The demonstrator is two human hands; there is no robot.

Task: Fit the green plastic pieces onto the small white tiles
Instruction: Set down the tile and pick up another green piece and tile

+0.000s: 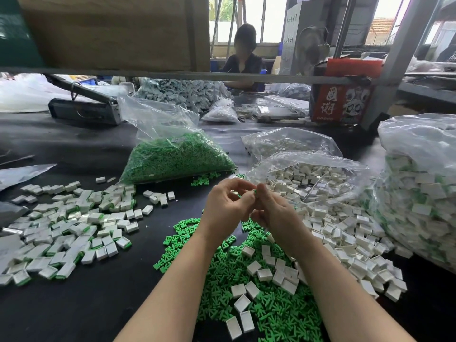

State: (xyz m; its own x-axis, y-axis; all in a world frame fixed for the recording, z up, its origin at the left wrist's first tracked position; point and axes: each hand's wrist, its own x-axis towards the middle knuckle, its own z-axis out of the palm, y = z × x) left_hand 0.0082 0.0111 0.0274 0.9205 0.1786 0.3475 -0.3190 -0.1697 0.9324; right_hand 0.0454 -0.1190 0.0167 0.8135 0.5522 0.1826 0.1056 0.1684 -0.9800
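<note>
Both hands meet above the black table (74,304), raised over a loose heap of green plastic pieces (249,299), each a small flat moulded shape with thin branching arms. The left hand (225,206) has its fingers curled in, tips drawn together toward the thumb; what they hold is hidden, so I cannot tell if a tile sits there. The right hand (274,211) is curled too, and a small green piece (255,191) shows pinched at its fingertips, right where the two hands touch. Small white tiles (345,248), boxy and smooth with shallow hollow faces, spill from an open clear plastic bag (308,161) to the right and scatter over the green heap. On the left lies a spread of finished tiles (66,228), glossy white with green edges showing. Behind the hands a crinkled clear bag of green pieces (175,156) lies sloped on the table, and at the far right stands a big bag of finished tiles (419,193). Across the table sits another person (243,60).
</note>
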